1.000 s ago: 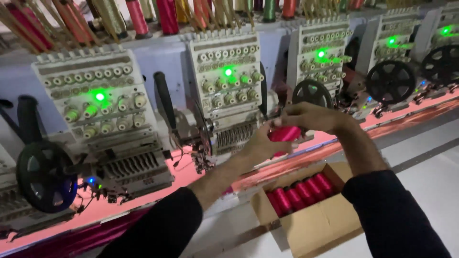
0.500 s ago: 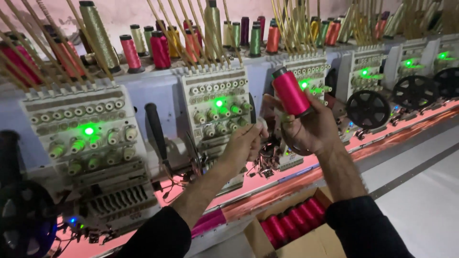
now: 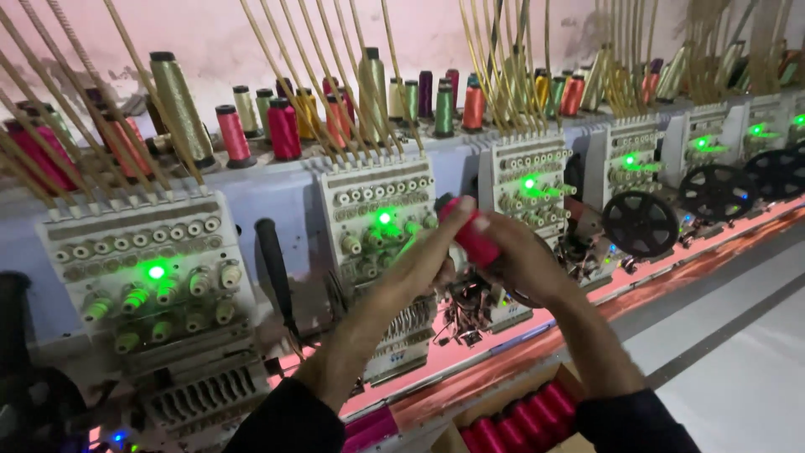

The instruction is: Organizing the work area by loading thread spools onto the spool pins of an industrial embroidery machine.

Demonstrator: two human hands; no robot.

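Note:
Both my hands are raised in front of a row of embroidery machine heads. A pink-red thread spool sits between them. My right hand cups it from below and behind. My left hand touches its top with thumb and fingertips. The spool's lower part is hidden by my fingers. Behind it stands the middle machine head with a green light.
A cardboard box of several pink-red spools lies at the bottom. Thread cones in many colours stand on the shelf above the heads. Black reels hang on the right. Pink fabric runs under the heads.
The spool has come down from being held high in my right hand to between both hands. My left hand has closed onto its top. The view has shifted left.

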